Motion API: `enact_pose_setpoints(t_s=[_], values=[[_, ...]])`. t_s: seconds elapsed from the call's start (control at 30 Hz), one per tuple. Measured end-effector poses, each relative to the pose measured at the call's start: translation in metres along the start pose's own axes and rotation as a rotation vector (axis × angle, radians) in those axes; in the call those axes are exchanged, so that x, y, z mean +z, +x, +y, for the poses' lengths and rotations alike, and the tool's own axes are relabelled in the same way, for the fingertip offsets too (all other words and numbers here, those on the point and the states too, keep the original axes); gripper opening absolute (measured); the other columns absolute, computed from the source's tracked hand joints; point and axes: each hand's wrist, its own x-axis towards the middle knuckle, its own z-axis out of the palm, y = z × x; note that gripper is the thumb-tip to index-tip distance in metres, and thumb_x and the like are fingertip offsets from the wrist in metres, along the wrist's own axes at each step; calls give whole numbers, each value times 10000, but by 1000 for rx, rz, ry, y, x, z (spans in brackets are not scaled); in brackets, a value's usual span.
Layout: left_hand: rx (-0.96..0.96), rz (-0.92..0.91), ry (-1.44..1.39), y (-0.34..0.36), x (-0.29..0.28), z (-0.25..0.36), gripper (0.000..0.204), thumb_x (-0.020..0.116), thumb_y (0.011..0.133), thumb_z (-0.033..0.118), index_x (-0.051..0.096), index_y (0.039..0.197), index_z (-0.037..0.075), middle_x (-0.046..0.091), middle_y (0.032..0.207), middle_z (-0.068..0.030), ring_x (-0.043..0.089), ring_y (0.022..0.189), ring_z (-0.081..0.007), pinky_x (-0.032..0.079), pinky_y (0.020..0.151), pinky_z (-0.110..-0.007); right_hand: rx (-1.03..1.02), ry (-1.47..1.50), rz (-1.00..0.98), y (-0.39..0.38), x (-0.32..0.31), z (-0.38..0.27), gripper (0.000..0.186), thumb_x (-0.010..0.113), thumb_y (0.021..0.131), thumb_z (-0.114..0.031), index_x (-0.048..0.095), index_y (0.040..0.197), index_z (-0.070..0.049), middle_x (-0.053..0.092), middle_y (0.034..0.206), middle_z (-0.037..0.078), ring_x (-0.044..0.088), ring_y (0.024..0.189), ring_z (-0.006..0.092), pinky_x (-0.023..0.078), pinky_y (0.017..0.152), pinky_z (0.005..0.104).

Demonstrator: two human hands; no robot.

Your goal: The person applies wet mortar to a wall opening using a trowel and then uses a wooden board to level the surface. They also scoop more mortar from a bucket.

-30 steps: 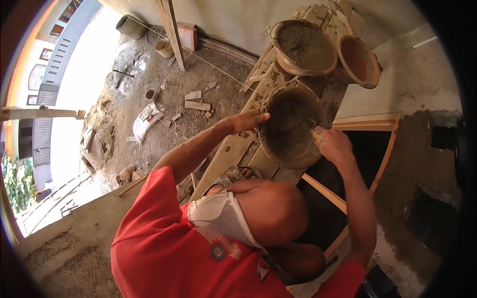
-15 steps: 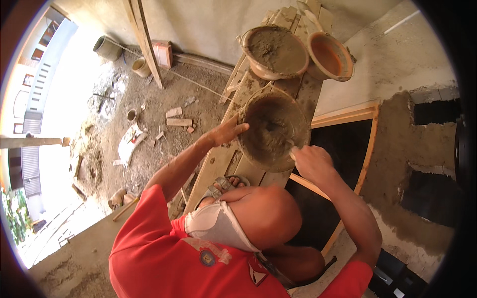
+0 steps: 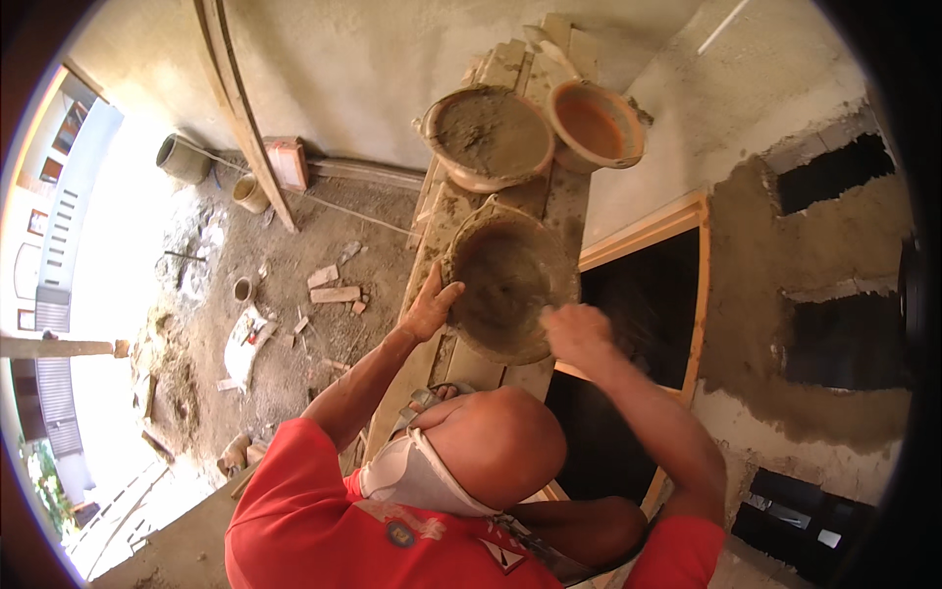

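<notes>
A bucket (image 3: 491, 346) with wet grey mortar (image 3: 505, 285) inside stands on the planks in front of me. On its left rim rests my left hand (image 3: 429, 304), thumb over the edge and fingers along the outer wall. My right hand (image 3: 579, 337) is closed at the right rim and smeared by motion. The thin-shanked tool in its grip is lost in blur now; half a second ago its shank reached down into the mortar. Beyond the bucket sits a second bucket (image 3: 453, 167), filled with mortar. To its right is an orange-lined bucket (image 3: 592, 123).
A wooden-handled tool (image 3: 554, 51) lies behind the orange-lined bucket. The plank platform (image 3: 412, 378) runs beside a wooden frame (image 3: 699, 294) with dark openings. My sandalled foot (image 3: 424, 398) is on the planks. Bricks (image 3: 335, 294) and a torn sack (image 3: 247, 344) litter the ground at left.
The whole view has shifted, so the buckets appear further left and lower. My right hand has moved at the rim and blurred; the mortar surface looks stirred. My left hand keeps its hold.
</notes>
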Motion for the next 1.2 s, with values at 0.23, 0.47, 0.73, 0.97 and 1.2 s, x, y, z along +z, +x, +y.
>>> enact_pose_setpoints(t_s=[0.23, 0.47, 0.73, 0.97, 1.2], values=[[33, -21, -322, 11, 0, -11, 809, 582, 847, 223, 161, 1444, -124, 363, 1439, -248, 352, 1338, -280, 288, 1093, -336, -98, -126, -16, -11, -63, 1, 124, 579, 797, -108, 653, 887, -67, 676, 780, 180, 686, 761, 348, 548, 656, 438], [17, 108, -82, 0, 12, 2, 828, 590, 796, 188, 179, 1446, -118, 362, 1436, -246, 362, 1328, -284, 301, 1087, -339, -66, -218, 18, 44, -73, 16, 139, 532, 835, -70, 660, 856, -22, 698, 849, 181, 700, 841, 302, 576, 670, 389], [-16, -2, -257, 15, 1, -23, 851, 586, 837, 242, 131, 1481, -78, 195, 1535, -258, 184, 1435, -301, 162, 1161, -362, -104, -92, -25, 45, 5, 17, 199, 513, 842, -81, 678, 928, -11, 703, 859, 174, 704, 835, 312, 574, 685, 404], [98, -29, -381, 21, 6, -11, 543, 581, 867, 182, 431, 1372, 55, 545, 1224, -83, 528, 1039, -175, 484, 813, -327, -45, 158, -162, 4, -18, 18, 370, 372, 931, -209, 662, 888, 19, 675, 906, 244, 677, 818, 389, 547, 694, 490], [47, -25, -447, 23, 11, 10, 693, 517, 817, 100, 293, 1472, 55, 435, 1380, -132, 449, 1225, -256, 380, 1021, -343, -257, -208, 67, -5, -47, 38, 157, 558, 769, -124, 676, 796, -23, 682, 743, 162, 698, 749, 340, 560, 570, 460]])
